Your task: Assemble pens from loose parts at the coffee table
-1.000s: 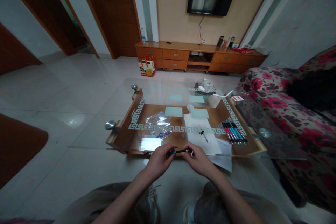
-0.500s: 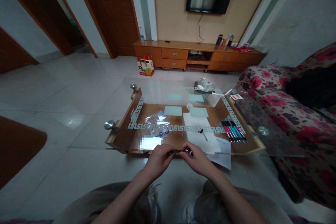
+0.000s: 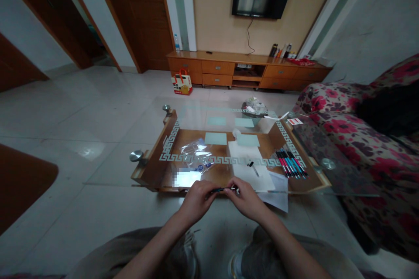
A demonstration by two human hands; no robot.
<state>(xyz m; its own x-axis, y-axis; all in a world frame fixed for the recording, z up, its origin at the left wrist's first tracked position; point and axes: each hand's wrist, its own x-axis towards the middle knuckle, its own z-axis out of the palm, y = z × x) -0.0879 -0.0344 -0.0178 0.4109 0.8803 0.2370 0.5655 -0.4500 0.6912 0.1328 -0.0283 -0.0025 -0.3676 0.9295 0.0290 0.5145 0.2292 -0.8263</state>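
A thin dark pen (image 3: 220, 189) lies level between my two hands, at the near edge of the glass-topped table (image 3: 225, 173). My left hand (image 3: 198, 198) is closed on its left end, and my right hand (image 3: 242, 196) pinches the right end; the fingers cover both ends. Beyond the right hand, a pen with a black cap (image 3: 253, 167) rests on white paper (image 3: 240, 157). Further right, several pens (image 3: 291, 163) in red, blue and black lie side by side. A clear plastic bag (image 3: 196, 152) is spread out beyond my left hand.
A bright white rectangle (image 3: 190, 178), partly pixelated, lies left of my hands. Another paper sheet (image 3: 278, 196) overhangs the near edge. A dark basket with crumpled plastic (image 3: 255, 107) appears at the far side. To the right is a flowered sofa (image 3: 347, 126).
Both hands stay in almost the same place, still holding the pen between them. The things on the table have not moved.
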